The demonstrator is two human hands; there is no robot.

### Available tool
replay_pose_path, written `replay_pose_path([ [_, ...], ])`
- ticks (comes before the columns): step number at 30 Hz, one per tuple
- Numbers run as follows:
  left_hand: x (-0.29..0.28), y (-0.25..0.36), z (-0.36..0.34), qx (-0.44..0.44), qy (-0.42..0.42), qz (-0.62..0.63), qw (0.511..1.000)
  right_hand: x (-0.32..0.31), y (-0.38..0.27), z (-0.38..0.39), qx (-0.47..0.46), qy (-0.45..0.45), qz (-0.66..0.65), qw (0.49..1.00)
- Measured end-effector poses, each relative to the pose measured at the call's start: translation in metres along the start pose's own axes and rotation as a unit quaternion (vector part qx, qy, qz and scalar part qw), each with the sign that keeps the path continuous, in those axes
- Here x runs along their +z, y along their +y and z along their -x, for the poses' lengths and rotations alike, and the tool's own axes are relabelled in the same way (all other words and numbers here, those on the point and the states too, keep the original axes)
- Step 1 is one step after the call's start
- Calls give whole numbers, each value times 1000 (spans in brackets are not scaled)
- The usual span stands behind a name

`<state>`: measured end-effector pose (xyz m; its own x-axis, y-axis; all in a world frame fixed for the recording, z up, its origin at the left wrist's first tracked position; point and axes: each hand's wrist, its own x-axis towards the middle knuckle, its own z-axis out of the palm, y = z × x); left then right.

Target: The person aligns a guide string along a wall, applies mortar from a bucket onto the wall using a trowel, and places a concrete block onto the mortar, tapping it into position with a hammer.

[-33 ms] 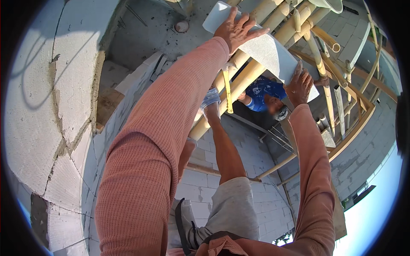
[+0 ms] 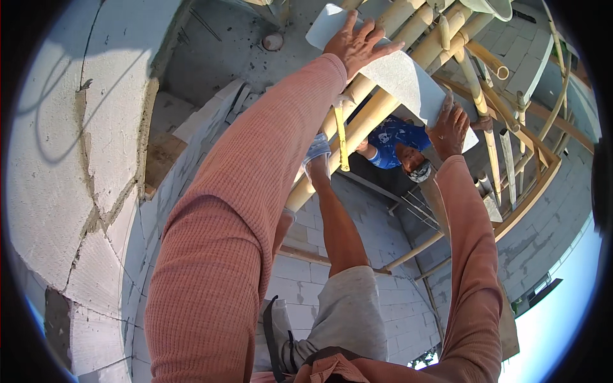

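Observation:
A long pale grey lightweight concrete block point(image 2: 397, 75) lies slantwise across the upper middle, above bamboo poles. My left hand point(image 2: 361, 48) grips it near its far left end, the fingers spread over its face and edge. Around the near right end is my right hand point(image 2: 449, 129), fingers bent against the block. Whether the block bears on the poles beneath it cannot be made out. Below my left hand a hammer point(image 2: 341, 137) with a yellow handle sits by the poles; neither hand touches it.
I stand on bamboo scaffold poles point(image 2: 375, 115), high up. A person in a blue shirt point(image 2: 389, 137) is below, under the block. Block walls point(image 2: 115, 121) rise at the left. More poles and a curved timber edge point(image 2: 530, 198) lie to the right; a pale bucket point(image 2: 495, 6) sits at the top.

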<state>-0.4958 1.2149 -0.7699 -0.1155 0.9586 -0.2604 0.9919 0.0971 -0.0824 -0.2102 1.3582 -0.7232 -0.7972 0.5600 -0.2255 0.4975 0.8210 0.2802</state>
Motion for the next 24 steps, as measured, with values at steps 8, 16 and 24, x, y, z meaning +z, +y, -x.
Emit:
replay_pose_path([
  [8,-14,-41,48,-16,144,-20,989,-84,3,-24,-68,-68,7,995],
  [16,-188,-68,195,-38,163,147,975,-250,7,31,-165,-4,-87,982],
  [24,-352,-40,445,-175,-11,317,932,-431,-42,89,-420,-104,-126,893],
])
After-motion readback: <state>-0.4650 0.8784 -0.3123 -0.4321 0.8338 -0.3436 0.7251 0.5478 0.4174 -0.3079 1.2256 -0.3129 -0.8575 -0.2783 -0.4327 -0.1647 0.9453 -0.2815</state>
